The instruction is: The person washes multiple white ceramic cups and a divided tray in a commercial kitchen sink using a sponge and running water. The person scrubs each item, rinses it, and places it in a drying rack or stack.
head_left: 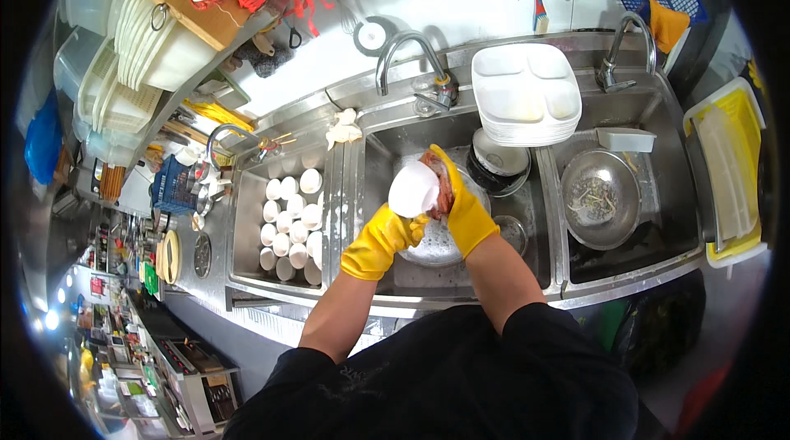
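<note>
Both hands wear yellow rubber gloves over the middle basin of a steel sink [386, 150]. My left hand [379, 242] grips a white bowl [412, 188] from below, tilted on its side. A reddish-brown scrubbing cloth [441, 184] is in my right hand [466, 205], pressed against the bowl. Beneath the hands sits a round metal basin of sudsy water [435, 249], partly hidden by the gloves. Behind my right hand, a white bowl [501, 153] rests in a darker one.
White compartment plates [524, 88] are stacked across the sink's back right. Several white cups or bowls [290, 224] stand in the left basin. The right basin holds a steel bowl with scraps [600, 199] and a small white tray [626, 139]. A faucet [410, 45] arches behind.
</note>
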The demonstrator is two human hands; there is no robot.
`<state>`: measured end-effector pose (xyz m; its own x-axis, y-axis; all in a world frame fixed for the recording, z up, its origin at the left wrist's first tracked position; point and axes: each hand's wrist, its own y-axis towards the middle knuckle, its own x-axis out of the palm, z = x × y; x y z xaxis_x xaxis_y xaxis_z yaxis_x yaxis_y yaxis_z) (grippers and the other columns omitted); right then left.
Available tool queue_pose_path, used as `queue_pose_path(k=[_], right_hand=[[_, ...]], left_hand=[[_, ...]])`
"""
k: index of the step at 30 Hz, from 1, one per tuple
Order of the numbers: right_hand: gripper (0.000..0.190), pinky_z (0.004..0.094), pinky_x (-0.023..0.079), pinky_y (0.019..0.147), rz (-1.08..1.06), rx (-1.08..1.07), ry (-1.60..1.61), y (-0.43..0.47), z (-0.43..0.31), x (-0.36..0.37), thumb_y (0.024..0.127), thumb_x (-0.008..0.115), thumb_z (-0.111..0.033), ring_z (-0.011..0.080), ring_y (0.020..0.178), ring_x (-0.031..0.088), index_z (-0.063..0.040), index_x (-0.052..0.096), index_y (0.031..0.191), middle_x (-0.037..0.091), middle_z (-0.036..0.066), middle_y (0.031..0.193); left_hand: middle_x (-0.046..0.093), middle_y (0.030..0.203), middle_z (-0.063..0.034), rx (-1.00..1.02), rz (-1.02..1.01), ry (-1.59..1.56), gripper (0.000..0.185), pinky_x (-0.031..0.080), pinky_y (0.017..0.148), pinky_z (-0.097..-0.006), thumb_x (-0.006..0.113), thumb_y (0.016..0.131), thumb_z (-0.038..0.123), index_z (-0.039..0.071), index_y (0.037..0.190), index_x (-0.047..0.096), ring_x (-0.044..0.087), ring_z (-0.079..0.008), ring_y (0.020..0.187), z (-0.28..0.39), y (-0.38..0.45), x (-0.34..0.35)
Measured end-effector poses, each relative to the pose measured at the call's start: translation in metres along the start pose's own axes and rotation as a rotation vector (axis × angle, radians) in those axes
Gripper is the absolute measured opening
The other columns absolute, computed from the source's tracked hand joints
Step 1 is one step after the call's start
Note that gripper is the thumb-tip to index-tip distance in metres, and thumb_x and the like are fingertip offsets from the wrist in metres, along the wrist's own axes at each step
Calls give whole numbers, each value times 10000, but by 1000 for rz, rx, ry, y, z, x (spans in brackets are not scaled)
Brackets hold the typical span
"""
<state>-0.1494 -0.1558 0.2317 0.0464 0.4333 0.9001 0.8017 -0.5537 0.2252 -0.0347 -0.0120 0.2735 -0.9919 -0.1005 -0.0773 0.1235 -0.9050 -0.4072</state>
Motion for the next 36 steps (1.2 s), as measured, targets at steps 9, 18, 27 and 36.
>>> queue_pose_path(k=[9, 18, 27, 36], right_hand=[[334, 358, 472, 1024, 221, -62, -779, -15, 29, -81, 1045, 551, -297, 248, 1147, 619, -50, 626, 1256, 641, 126, 1260], [206, 339, 496, 771, 709, -733, -653, 12, 45, 52, 1054, 564, -245, 196, 804, 616, -55, 613, 993, 619, 79, 885], [239, 458, 486, 802, 446, -383, -1399, 12, 22, 92, 884, 701, -317, 394, 886, 633, -84, 650, 902, 637, 136, 878], [250, 307, 540, 732, 761, 91, -1413, 13, -8, -2, 926, 678, -269, 140, 781, 647, -48, 670, 1042, 674, 55, 864]], left_hand=[[743, 1168, -119, -214, 72, -876, 432, 538, 1014, -487, 623, 1017, 407, 20, 1199, 681, 688, -310, 1125, 49, 11, -12], [573, 1476, -121, -57, -133, -1736, 661, 375, 1170, -467, 381, 1026, 587, 98, 1442, 537, 526, -325, 1356, 10, 58, -36], [689, 1239, -81, 141, 534, -592, 494, 501, 927, -348, 581, 1011, 489, 93, 1299, 643, 645, -255, 1105, 49, 27, 23], [737, 1047, -103, 149, 784, -37, 503, 557, 821, -349, 757, 922, 417, 13, 1209, 671, 700, -239, 917, -39, 26, -14]])
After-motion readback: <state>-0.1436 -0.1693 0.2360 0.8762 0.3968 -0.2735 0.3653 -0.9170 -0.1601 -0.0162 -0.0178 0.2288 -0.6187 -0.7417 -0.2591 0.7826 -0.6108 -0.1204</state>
